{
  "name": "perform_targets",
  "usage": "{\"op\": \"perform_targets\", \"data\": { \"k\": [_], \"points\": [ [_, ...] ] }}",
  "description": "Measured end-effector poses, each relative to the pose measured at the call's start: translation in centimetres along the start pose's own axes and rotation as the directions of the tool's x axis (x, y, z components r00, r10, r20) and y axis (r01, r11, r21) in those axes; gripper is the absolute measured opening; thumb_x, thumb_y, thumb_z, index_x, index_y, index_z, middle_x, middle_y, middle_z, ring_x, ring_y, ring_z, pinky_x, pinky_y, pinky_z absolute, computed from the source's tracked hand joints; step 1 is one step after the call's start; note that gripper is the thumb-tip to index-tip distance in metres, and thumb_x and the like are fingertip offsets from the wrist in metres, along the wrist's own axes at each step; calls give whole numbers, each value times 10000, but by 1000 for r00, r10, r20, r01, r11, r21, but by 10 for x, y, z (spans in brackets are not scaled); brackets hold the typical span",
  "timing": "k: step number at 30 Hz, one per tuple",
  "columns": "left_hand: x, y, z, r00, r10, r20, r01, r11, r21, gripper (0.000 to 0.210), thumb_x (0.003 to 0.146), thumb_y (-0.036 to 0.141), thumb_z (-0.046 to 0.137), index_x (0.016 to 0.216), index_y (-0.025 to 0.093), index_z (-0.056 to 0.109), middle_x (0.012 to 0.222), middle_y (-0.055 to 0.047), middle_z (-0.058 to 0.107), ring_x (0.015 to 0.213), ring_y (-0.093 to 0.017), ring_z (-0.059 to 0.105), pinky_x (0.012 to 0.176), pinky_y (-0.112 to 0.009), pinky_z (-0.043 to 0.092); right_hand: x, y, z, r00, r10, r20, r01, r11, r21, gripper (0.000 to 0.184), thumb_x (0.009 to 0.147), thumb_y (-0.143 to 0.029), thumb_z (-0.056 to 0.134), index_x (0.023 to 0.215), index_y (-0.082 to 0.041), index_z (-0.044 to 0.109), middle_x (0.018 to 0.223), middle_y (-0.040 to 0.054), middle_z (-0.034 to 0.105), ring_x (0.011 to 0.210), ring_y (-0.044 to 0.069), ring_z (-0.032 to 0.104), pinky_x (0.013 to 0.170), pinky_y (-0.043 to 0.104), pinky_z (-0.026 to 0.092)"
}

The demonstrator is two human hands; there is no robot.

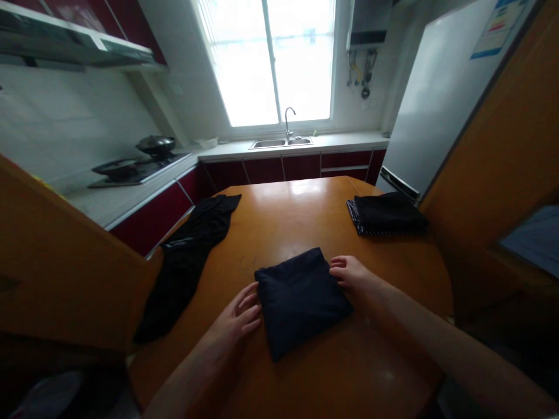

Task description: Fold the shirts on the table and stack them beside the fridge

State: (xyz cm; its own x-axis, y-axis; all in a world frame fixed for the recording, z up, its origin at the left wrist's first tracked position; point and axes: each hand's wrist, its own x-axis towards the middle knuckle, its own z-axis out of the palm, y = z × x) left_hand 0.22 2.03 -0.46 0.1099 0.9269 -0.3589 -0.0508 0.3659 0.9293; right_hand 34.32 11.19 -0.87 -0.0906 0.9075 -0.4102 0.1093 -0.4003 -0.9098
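A dark navy garment [301, 299], folded into a flat square, lies in front of me on the wooden table [288, 218]. My left hand [238, 317] rests beside its left edge, fingers apart and loosely bent, the tips at the cloth. At the upper right edge is my right hand [349, 271], its fingers slightly curled and close to the fabric without closing on it. Whether the right fingertips press the cloth is hard to tell. Neither hand lifts the garment.
Black trousers [187, 256] lie spread along the table's left side. A stack of folded dark clothes [388, 214] sits at the far right. Beyond the table are a sink [279, 143], a stove with a wok [156, 145], and a refrigerator [432, 93] on the right.
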Motion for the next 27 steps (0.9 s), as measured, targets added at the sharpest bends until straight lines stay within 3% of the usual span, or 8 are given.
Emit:
{"op": "perform_targets", "data": {
  "k": [3, 7, 11, 16, 18, 23, 27],
  "points": [
    [3, 3, 13, 1000, 14, -8, -15, 999, -51, 893, 737, 464, 846, 1514, 290, 443, 1548, -163, 435, 1251, -320, 606, 951, -404, 548, 6, 1, 2, 999, 34, -2, -34, 999, 22, 422, 710, -213, 777, 1089, -157, 598, 997, 107, 718, 770, 178, 708, 611, 254, 547],
    [18, 0, 23, 998, 65, -7, -65, 998, 17, 1055, 647, 422, 901, 1549, 199, 403, 1357, -173, 601, 1085, -289, 678, 950, -391, 538, 21, 0, 5, 997, 81, 4, -80, 993, -92, 270, 693, -205, 782, 917, -146, 642, 736, 43, 693, 567, 128, 631, 452, 199, 423],
    [26, -5, 23, 991, 129, -17, -119, 948, 296, 976, 712, 431, 824, 1553, 184, 395, 1025, -70, 676, 820, -197, 654, 785, -325, 543, 24, 0, 9, 996, 75, 55, -66, 987, -144, 123, 659, -164, 777, 716, -147, 669, 638, 47, 694, 566, 159, 643, 475, 225, 471],
    [23, -2, 24, 971, 238, -2, -175, 720, 671, 737, 835, 518, 655, 1478, 183, 526, 749, -7, 581, 669, -198, 565, 682, -318, 492, 15, 1, 12, 991, 40, 125, -33, 998, -53, 70, 654, -114, 723, 715, -147, 727, 763, 75, 767, 709, 198, 722, 624, 254, 568],
    [24, -2, 24, 970, 241, 19, -185, 693, 697, 739, 851, 537, 612, 1486, 173, 511, 786, -31, 621, 714, -226, 604, 722, -344, 512, 12, 3, 14, 989, -9, 147, 14, 999, -29, 130, 652, -101, 700, 762, -151, 746, 787, 63, 775, 731, 194, 729, 649, 251, 572],
    [37, -6, 23, 943, 326, 63, -280, 677, 680, 714, 834, 557, 599, 1441, 187, 538, 1162, -122, 665, 1063, -281, 648, 993, -427, 501, 8, 6, 13, 974, -143, 177, 132, 989, 73, 248, 624, -78, 669, 848, -147, 748, 824, 43, 775, 748, 189, 729, 685, 265, 572],
    [58, -1, 33, 962, 271, 43, -254, 819, 515, 751, 779, 610, 673, 1394, 196, 557, 1222, -137, 657, 1077, -298, 674, 949, -439, 554, -6, -11, 6, 966, -187, 178, 128, 947, 296, 300, 612, -102, 697, 909, -140, 720, 840, 52, 771, 773, 205, 735, 755, 307, 587]
  ]
}}
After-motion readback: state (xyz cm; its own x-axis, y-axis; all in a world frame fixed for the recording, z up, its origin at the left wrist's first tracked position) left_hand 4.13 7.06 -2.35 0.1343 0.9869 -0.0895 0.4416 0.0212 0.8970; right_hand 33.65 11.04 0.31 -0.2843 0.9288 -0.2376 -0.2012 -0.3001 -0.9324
